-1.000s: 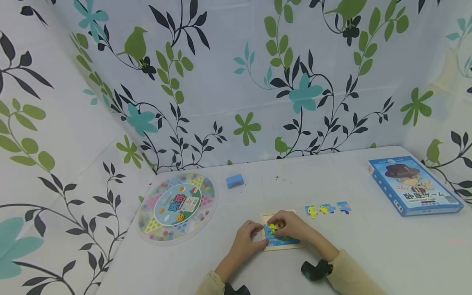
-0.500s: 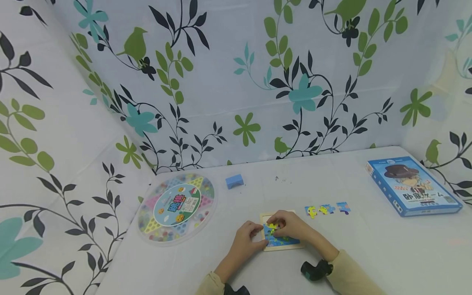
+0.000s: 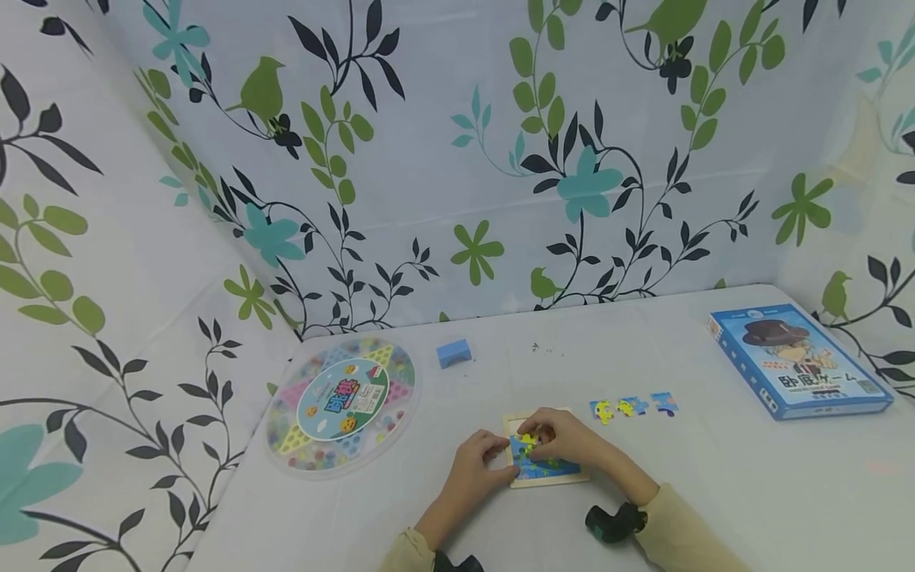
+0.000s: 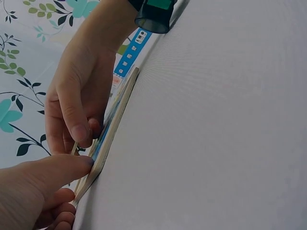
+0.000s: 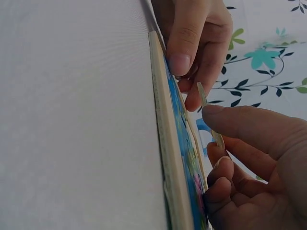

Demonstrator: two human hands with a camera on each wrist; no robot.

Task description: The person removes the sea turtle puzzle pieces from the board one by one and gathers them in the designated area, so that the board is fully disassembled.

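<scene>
A small jigsaw puzzle in a pale wooden tray point(image 3: 549, 481) lies in front of me in the head view, its blue picture partly covered by my hands. My left hand point(image 3: 477, 469) grips the tray's left side, thumb at the near corner and fingers curled along the edge. Over the tray, my right hand point(image 3: 569, 438) pinches a puzzle piece between thumb and fingers; in the right wrist view this piece point(image 5: 201, 92) is seen edge-on, tilted and above the picture. Three loose puzzle pieces point(image 3: 632, 406) lie in a row beyond the tray to the right.
A round, clear-rimmed marble board game point(image 3: 343, 397) lies to the left. Behind the tray sits a small blue block point(image 3: 453, 353), with tiny dark specks on the cloth to its right. At the far right is a blue game box point(image 3: 801, 361). Patterned cloth walls enclose the table.
Both hands stay nearly still at the tray. The right fingers shift the pinched puzzle piece very slightly, and the head view drifts a little.
</scene>
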